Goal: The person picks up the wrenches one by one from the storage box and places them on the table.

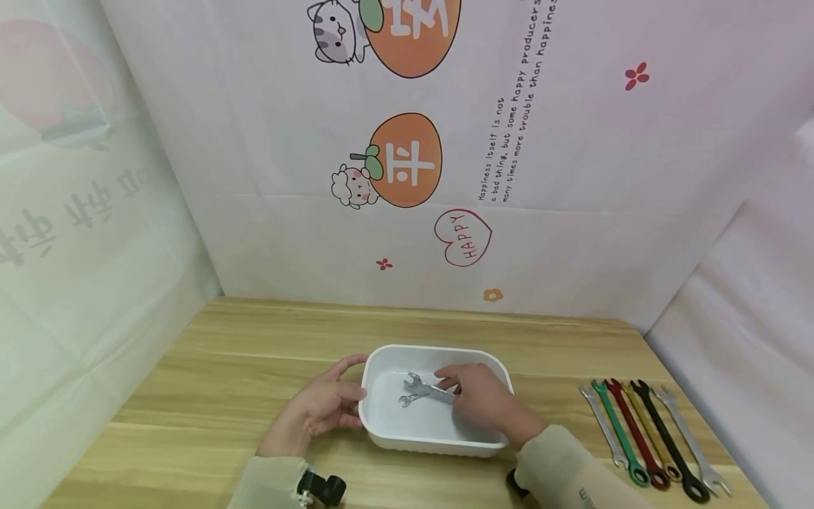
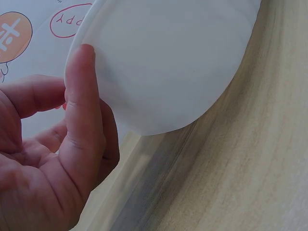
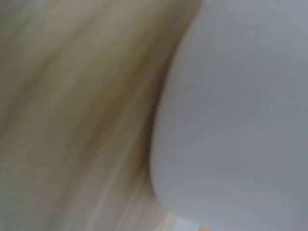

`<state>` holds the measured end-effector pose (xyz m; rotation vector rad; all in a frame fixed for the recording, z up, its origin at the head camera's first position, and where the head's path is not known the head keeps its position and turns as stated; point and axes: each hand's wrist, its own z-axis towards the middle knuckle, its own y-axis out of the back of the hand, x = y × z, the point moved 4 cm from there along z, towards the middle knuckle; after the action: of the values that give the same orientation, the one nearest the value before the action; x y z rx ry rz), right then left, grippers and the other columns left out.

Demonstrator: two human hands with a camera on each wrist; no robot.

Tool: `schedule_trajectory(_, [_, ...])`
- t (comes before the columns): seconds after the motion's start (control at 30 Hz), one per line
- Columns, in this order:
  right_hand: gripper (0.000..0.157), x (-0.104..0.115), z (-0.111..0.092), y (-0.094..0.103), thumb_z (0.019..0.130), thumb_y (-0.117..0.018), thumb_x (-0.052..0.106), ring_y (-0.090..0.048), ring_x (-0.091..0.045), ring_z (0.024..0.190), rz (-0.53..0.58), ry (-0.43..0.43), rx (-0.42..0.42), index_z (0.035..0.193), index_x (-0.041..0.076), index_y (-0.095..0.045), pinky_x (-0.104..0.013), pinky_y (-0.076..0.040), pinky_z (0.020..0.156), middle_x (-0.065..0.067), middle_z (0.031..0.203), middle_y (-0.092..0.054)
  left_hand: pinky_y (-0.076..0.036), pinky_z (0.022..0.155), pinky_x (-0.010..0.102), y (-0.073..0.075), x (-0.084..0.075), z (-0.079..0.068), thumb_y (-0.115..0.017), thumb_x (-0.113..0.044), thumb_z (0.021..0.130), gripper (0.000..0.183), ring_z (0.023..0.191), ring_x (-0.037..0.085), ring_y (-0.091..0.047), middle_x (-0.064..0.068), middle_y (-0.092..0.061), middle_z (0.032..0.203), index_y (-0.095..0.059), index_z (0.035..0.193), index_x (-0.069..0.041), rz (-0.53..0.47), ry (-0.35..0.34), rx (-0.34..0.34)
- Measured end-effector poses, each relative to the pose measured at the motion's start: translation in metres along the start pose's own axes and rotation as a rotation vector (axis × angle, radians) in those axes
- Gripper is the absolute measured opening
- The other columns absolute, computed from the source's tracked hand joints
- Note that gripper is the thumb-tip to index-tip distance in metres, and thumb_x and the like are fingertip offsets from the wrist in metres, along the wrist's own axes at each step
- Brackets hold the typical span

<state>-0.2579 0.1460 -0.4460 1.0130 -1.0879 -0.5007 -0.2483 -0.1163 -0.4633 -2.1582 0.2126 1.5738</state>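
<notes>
A white plastic tub (image 1: 388, 438) stands on the wooden table. My left hand (image 1: 327, 401) touches its left end from outside, the thumb against the wall and the index finger near the far corner. In the left wrist view that hand's thumb (image 2: 83, 96) lies on the tub's outer wall (image 2: 168, 62). My right hand (image 1: 483, 397) reaches inside the tub and pinches silver wrenches (image 1: 439, 393). Two of their heads point left over the tub floor, one larger than the other; the far ends are hidden by the hand. The right wrist view shows only the tub's outer wall (image 3: 231, 115).
Right of the tub a row of several wrenches lies on the table: a small silver one (image 1: 603, 424), a green one (image 1: 620, 431), a red one, a gold one, a black one (image 1: 670, 442) and a longer silver one. Printed cloth (image 1: 286, 233) hangs behind the table.
</notes>
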Motion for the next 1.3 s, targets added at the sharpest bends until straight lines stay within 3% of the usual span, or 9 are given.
schedule_trajectory(0.1, [0.051, -0.005, 0.001, 0.009, 0.076, -0.056, -0.015, -0.064, -0.017, 0.084, 0.205, -0.091, -0.017, 0.122, 0.003, -0.069, -0.027, -0.052, 0.066, 0.005, 0.098, -0.073, -0.059, 0.058, 0.035, 0.0, 0.0, 0.0, -0.057, 0.005, 0.087, 0.073, 0.069, 0.025, -0.063, 0.016, -0.059, 0.083, -0.029, 0.153, -0.012, 0.002, 0.0, -0.002])
schedule_trajectory(0.23, [0.055, -0.015, 0.002, 0.029, 0.078, -0.061, -0.016, -0.062, -0.024, 0.087, 0.675, -0.29, -0.045, 0.131, -0.001, -0.061, -0.031, -0.055, 0.067, -0.008, 0.115, -0.068, -0.059, 0.058, 0.035, 0.0, 0.0, 0.0, -0.057, 0.005, 0.087, 0.073, 0.068, 0.024, -0.063, 0.015, -0.059, 0.081, -0.03, 0.153, -0.013, 0.003, 0.0, 0.0])
schedule_trajectory(0.3, [0.059, -0.021, 0.002, 0.041, 0.08, -0.06, -0.018, -0.062, -0.026, 0.091, 0.858, -0.354, -0.072, 0.137, -0.003, -0.054, -0.034, -0.056, 0.071, -0.015, 0.126, -0.063, -0.059, 0.058, 0.034, 0.0, 0.0, 0.0, -0.057, 0.005, 0.087, 0.073, 0.068, 0.024, -0.064, 0.014, -0.059, 0.079, -0.029, 0.153, -0.013, 0.001, 0.0, 0.001])
schedule_trajectory(0.4, [0.061, -0.032, 0.002, 0.06, 0.085, -0.058, -0.017, -0.062, -0.026, 0.098, 1.0, -0.392, -0.101, 0.143, -0.004, -0.045, -0.034, -0.056, 0.079, -0.018, 0.137, -0.054, -0.059, 0.057, 0.034, 0.001, 0.0, 0.0, -0.057, 0.005, 0.088, 0.073, 0.068, 0.024, -0.064, 0.013, -0.058, 0.078, -0.029, 0.153, -0.013, 0.001, 0.0, -0.001])
schedule_trajectory(0.67, [0.066, -0.067, -0.014, 0.095, 0.09, -0.057, -0.012, -0.065, -0.017, 0.096, 1.044, -0.42, -0.182, 0.15, -0.007, -0.03, -0.03, -0.056, 0.081, -0.02, 0.143, -0.047, -0.06, 0.058, 0.034, 0.002, 0.0, 0.001, -0.056, 0.006, 0.089, 0.072, 0.069, 0.024, -0.064, 0.015, -0.059, 0.083, -0.029, 0.153, -0.013, 0.001, 0.001, 0.004])
schedule_trajectory(0.93, [0.069, -0.112, -0.05, 0.111, 0.092, -0.06, -0.008, -0.064, -0.015, 0.097, 0.968, -0.447, -0.178, 0.15, -0.011, -0.023, -0.029, -0.056, 0.081, -0.009, 0.134, -0.055, -0.06, 0.057, 0.034, 0.001, -0.001, 0.0, -0.057, 0.005, 0.088, 0.073, 0.069, 0.025, -0.064, 0.013, -0.059, 0.078, -0.029, 0.153, -0.013, -0.001, -0.001, 0.005])
schedule_trajectory(1.13, [0.07, -0.142, -0.084, 0.123, 0.09, -0.061, -0.008, -0.065, -0.013, 0.095, 0.95, -0.451, -0.198, 0.148, -0.015, -0.022, -0.029, -0.057, 0.079, 0.01, 0.114, -0.063, -0.06, 0.057, 0.034, 0.0, -0.001, -0.001, -0.056, 0.005, 0.089, 0.072, 0.07, 0.025, -0.064, 0.011, -0.058, 0.076, -0.029, 0.153, -0.013, 0.0, 0.003, 0.005])
schedule_trajectory(1.23, [0.07, -0.154, -0.1, 0.125, 0.089, -0.063, -0.009, -0.065, -0.011, 0.094, 0.925, -0.476, -0.202, 0.146, -0.017, -0.023, -0.029, -0.057, 0.077, 0.007, 0.114, -0.064, -0.06, 0.058, 0.034, 0.0, -0.001, -0.001, -0.056, 0.005, 0.089, 0.072, 0.07, 0.025, -0.063, 0.011, -0.058, 0.078, -0.029, 0.153, -0.013, 0.002, 0.002, 0.007])
schedule_trajectory(1.3, [0.071, -0.161, -0.11, 0.123, 0.089, -0.063, -0.008, -0.063, -0.009, 0.094, 0.894, -0.504, -0.183, 0.146, -0.018, -0.023, -0.03, -0.057, 0.078, -0.001, 0.121, -0.064, -0.06, 0.057, 0.034, 0.0, -0.001, -0.001, -0.056, 0.005, 0.089, 0.072, 0.07, 0.025, -0.063, 0.011, -0.058, 0.077, -0.029, 0.153, -0.013, 0.0, 0.002, 0.006])
